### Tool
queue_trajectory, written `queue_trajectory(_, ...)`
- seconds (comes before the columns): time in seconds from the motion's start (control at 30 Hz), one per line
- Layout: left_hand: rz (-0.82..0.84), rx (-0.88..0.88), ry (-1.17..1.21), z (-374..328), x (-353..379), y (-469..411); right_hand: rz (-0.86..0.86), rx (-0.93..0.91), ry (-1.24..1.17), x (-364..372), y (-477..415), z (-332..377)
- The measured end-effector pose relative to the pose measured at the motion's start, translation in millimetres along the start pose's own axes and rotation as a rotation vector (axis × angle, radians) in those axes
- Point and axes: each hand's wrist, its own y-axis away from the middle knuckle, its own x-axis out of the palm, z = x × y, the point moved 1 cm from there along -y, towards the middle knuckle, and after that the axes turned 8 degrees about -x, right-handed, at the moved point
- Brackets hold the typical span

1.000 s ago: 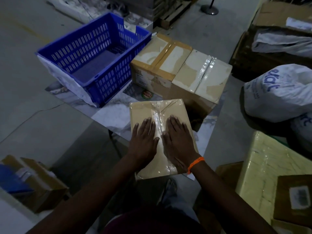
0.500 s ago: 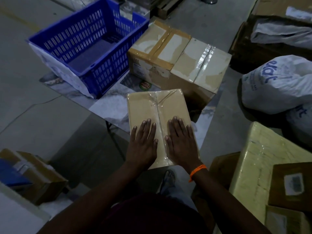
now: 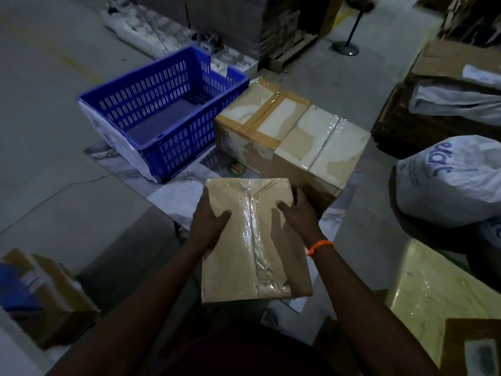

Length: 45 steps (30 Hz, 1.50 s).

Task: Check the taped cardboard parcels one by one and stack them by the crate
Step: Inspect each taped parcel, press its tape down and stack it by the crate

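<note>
Both hands, left hand [image 3: 210, 226] and right hand [image 3: 299, 217], clamped the taped parcel [image 3: 254, 240] by its sides above the desk [image 3: 173, 196]; slick tape risked a slip onto the two stacked-side parcels [image 3: 292, 131] beside the blue crate [image 3: 162, 112].

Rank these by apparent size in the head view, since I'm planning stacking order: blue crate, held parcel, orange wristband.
1. blue crate, though it is farther away.
2. held parcel, enlarged by nearness, so its gap to the crate is unsure.
3. orange wristband, clearly smallest.
</note>
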Motion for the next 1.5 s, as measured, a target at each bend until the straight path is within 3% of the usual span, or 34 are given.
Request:
queue_trajectory(0.1, -0.04, -0.192, 0.136, -18.8, -10.5, -10.4, 0.045, 0.03, -0.097, 0.3, -12.5, 6.7)
queue_trajectory(0.17, -0.075, -0.22, 0.091, -18.5, -20.3, -15.6, 0.028, 0.008, -0.142, -0.2, -10.1, 12.5)
queue_trajectory(0.27, -0.157, -0.174, 0.138, -19.8, -39.1, -16.2, -0.034, -0.096, -0.253, -9.0, 0.2, 32.2)
queue_trajectory(0.4, -0.296, 0.055, 0.302, -47.6, -58.7, 0.0, -0.164, -0.204, -0.415, -23.9, 18.9, 61.7)
queue_trajectory(0.53, -0.407, 0.054, 0.486, -75.2, -62.2, 22.3, -0.272, -0.19, -0.605, -40.3, 26.9, 79.4)
queue_trajectory(0.73, -0.31, 0.007, 0.563, -69.3, -44.5, 37.2, -0.294, -0.175, -0.597, -50.3, 44.5, 65.1)
queue_trajectory(1.1, -0.131, 0.055, 0.391, -50.7, -34.9, 42.2, -0.4, -0.227, -0.331, -50.9, 64.1, 35.0)
queue_trajectory(1.23, -0.165, 0.164, 0.221, -55.4, -38.1, 42.0, -0.443, -0.438, 0.043, -48.4, 67.3, 53.0)
queue_trajectory(1.37, -0.283, 0.574, -0.424, -77.6, -37.7, 34.8, -0.247, -0.659, 0.46, -36.2, 49.6, 74.4)
queue_trajectory(1.5, -0.073, 0.623, -0.844, -115.6, -20.4, 19.3, 0.014, -0.662, 0.684, -27.5, 29.1, 99.8)
